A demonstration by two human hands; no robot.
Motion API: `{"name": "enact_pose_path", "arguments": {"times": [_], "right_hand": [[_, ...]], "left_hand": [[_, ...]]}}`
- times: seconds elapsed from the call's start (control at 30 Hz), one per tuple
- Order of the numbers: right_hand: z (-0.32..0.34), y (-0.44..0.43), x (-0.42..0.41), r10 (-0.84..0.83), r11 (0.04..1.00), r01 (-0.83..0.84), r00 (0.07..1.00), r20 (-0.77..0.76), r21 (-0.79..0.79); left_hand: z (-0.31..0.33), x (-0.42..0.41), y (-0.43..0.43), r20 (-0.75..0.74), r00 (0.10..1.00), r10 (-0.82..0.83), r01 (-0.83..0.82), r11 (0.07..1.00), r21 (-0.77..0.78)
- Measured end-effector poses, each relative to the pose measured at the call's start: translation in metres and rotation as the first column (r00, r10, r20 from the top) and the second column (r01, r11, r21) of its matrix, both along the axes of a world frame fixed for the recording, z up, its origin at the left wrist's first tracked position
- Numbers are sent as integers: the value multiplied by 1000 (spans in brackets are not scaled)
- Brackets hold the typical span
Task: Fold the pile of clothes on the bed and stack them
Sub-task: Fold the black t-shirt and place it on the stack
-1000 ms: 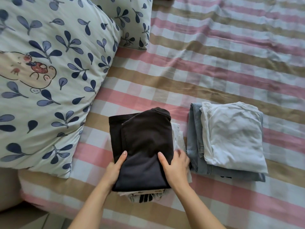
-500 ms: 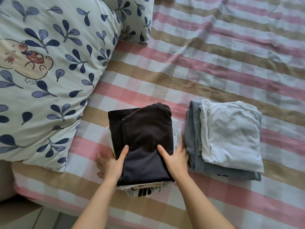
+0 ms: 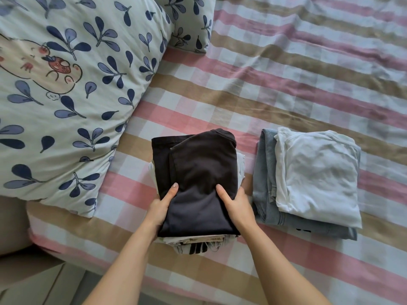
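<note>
Left hand (image 3: 161,208) now underneath; two stacks (image 3: 198,172) (image 3: 312,177)

Soft, even daylight, faint shadows, sharp focus, wide-angle bending at the edges.

Left hand (image 3: 159,208) and right hand (image 3: 236,203) grip a dark folded garment (image 3: 196,179) topping a stack.

A large pale pillow (image 3: 66,106), printed with navy leaves and a cartoon animal, lies on a pink-and-tan checked sheet (image 3: 286,73). A second leaf-print pillow (image 3: 189,25) sits just behind its far right corner.
</note>
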State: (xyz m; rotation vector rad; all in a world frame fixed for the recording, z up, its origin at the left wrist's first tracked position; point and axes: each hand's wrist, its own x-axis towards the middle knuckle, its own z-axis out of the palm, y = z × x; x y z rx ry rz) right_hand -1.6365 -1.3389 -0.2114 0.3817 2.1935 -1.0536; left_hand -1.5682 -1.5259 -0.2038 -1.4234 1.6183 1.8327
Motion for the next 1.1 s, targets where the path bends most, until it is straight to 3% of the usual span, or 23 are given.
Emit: {"name": "enact_pose_path", "arguments": {"times": [0.3, 0.63, 0.8, 1.1], "right_hand": [[46, 19, 29, -34, 983, 7, 989, -143, -184], [125, 113, 85, -190, 959, 157, 974, -122, -237], [163, 206, 118, -327, 907, 273, 937, -126, -321], [220, 459, 190, -527, 841, 457, 814, -245, -291]], "left_hand": [[33, 34, 17, -244, 970, 19, -49, 992, -115], [123, 59, 105, -277, 941, -195, 122, 958, -259], [167, 68, 193, -281, 905, -318, 245, 932, -268], [214, 101, 445, -389, 804, -451, 447, 888, -106]]}}
